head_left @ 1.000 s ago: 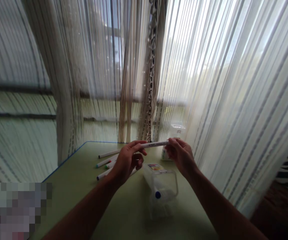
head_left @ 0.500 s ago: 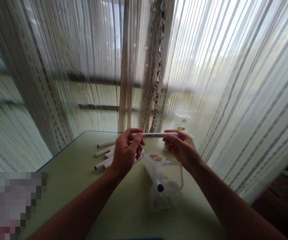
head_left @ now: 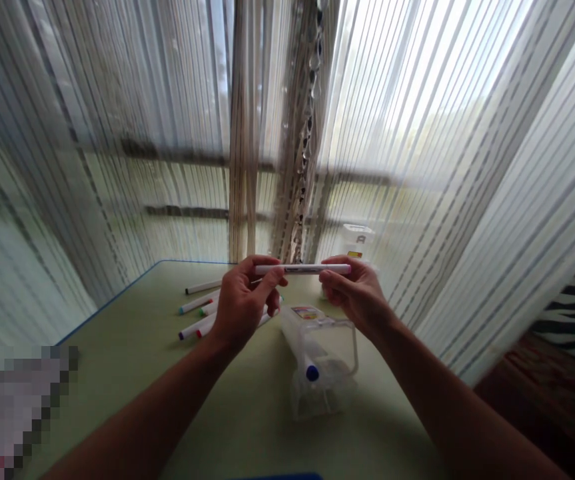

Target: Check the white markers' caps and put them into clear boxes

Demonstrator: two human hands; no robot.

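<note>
A white marker with a pink tip at its right end is held level above the table, dark print along its barrel. My left hand pinches its left end between thumb and fingers. Its right end sits in the pinch of my right hand. Below the hands a clear plastic case lies on its side, its open end toward me. Inside the case lies a marker with a blue end. Several white markers with coloured ends are spread left of the case, partly hidden behind my left hand.
The pale green table has a blue edge. Behind my right hand stands another clear container with a label. String curtains hang along the table's far side. A blurred-out object is at the lower left.
The view has shifted slightly, so everything sits a little further left. The held marker has rolled or tilted a little, and its pink end shows more clearly. Both hands keep hold of it.
</note>
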